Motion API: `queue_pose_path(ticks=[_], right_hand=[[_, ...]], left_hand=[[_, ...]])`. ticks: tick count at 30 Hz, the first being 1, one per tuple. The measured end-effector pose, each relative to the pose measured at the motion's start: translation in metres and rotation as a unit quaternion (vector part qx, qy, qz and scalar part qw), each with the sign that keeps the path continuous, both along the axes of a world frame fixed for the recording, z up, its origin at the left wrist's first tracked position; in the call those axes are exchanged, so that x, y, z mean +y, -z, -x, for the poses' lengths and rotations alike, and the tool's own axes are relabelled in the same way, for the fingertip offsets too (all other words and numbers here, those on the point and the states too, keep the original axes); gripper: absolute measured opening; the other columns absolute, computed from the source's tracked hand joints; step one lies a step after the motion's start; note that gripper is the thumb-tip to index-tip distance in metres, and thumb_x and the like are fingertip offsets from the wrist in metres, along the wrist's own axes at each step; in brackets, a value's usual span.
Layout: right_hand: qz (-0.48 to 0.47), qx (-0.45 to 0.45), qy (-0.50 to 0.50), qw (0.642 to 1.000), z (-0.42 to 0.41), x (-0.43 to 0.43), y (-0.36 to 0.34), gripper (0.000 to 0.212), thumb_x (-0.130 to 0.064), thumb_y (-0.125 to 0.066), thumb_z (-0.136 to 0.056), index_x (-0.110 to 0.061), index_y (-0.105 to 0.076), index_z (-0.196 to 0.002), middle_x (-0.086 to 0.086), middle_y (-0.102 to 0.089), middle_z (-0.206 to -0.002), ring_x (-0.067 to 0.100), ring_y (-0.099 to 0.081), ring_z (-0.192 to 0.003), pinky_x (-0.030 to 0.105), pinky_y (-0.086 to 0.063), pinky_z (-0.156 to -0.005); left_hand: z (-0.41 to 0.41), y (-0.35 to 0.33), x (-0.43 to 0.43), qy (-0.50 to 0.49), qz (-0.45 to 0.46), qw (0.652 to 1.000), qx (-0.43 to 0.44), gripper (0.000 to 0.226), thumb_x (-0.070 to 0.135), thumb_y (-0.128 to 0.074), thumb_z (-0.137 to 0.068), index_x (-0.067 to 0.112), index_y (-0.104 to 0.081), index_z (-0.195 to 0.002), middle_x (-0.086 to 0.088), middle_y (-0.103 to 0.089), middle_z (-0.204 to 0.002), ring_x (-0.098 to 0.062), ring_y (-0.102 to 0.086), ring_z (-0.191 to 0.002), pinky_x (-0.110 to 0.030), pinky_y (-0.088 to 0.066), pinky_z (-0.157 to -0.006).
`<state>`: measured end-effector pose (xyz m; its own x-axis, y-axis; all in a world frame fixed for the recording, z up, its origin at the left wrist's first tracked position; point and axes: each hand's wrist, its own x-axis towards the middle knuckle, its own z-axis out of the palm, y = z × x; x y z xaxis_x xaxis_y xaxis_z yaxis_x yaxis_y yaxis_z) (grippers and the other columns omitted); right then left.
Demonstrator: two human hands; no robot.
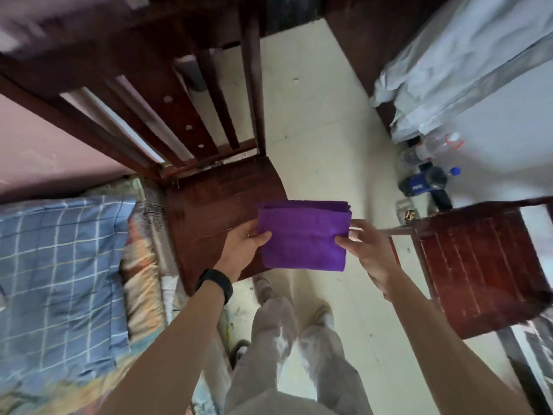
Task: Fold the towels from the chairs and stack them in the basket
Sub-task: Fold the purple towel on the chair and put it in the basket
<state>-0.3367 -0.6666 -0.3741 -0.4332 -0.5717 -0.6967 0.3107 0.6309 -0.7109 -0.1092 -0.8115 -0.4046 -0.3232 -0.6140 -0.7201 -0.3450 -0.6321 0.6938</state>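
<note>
A folded purple towel (302,235) hangs in the air between my two hands, above the front right corner of a dark wooden chair (209,211). My left hand (244,247) grips its left edge, thumb on top. My right hand (366,247) pinches its right edge. The towel is folded into a thick rectangle with several layers showing along its top edge. A second dark wooden chair (478,265) stands to the right with a bare seat. No basket is in view.
A bed with a blue checked pillow (59,265) lies at the left. Plastic bottles (431,163) stand on the pale floor (317,145) by a white-covered bed (478,70) at the upper right. My legs and shoes are below the towel.
</note>
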Motion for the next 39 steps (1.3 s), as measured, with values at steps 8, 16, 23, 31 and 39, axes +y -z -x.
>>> queue_pose_path(ticks=[8,16,23,31,39], right_hand=[[0.043,0.02,0.224,0.973,0.044,0.15,-0.147,0.024,-0.007,-0.076,-0.086,-0.023,-0.071,-0.103,0.005,-0.073,-0.1,0.014,-0.073,-0.075,0.031,-0.058,-0.057],[0.077,0.081,0.452,0.885,0.036,0.414,-0.247,0.024,-0.011,-0.073,-0.089,-0.017,-0.066,-0.111,0.006,-0.073,-0.104,0.02,-0.071,-0.084,0.042,-0.059,-0.073],[0.091,0.128,0.626,0.764,-0.041,0.641,-0.287,0.024,-0.02,-0.073,-0.091,-0.016,-0.065,-0.113,0.004,-0.075,-0.096,0.019,-0.073,-0.082,0.037,-0.06,-0.064],[0.078,0.17,0.783,0.593,-0.148,0.84,-0.317,0.019,-0.021,-0.073,-0.092,-0.016,-0.066,-0.109,0.005,-0.075,-0.099,0.022,-0.07,-0.08,0.044,-0.06,-0.067],[0.056,0.182,0.888,0.418,-0.264,0.981,-0.326,0.026,-0.017,-0.074,-0.089,-0.016,-0.066,-0.113,0.0,-0.076,-0.1,0.02,-0.069,-0.081,0.038,-0.058,-0.068]], left_hand=[[0.126,-0.133,0.072,0.185,-0.041,0.98,0.059,0.02,0.001,-0.064,-0.091,0.016,-0.069,-0.102,-0.004,-0.07,-0.097,-0.022,-0.066,-0.086,-0.041,-0.053,-0.078],[0.256,-0.255,0.283,0.482,0.016,0.868,0.115,0.019,0.011,-0.066,-0.091,0.02,-0.071,-0.108,0.003,-0.072,-0.094,-0.017,-0.067,-0.075,-0.027,-0.053,-0.062],[0.29,-0.306,0.536,0.636,0.019,0.758,0.141,0.029,0.02,-0.068,-0.091,0.021,-0.066,-0.119,0.003,-0.075,-0.106,-0.018,-0.071,-0.097,-0.029,-0.054,-0.075],[0.277,-0.339,0.812,0.786,0.014,0.601,0.147,0.017,0.024,-0.066,-0.093,0.021,-0.069,-0.109,-0.001,-0.074,-0.096,-0.017,-0.068,-0.076,-0.028,-0.051,-0.064],[0.217,-0.352,1.06,0.898,-0.033,0.406,0.163,0.015,0.022,-0.066,-0.093,0.016,-0.073,-0.105,0.001,-0.076,-0.095,-0.016,-0.069,-0.08,-0.03,-0.048,-0.073]])
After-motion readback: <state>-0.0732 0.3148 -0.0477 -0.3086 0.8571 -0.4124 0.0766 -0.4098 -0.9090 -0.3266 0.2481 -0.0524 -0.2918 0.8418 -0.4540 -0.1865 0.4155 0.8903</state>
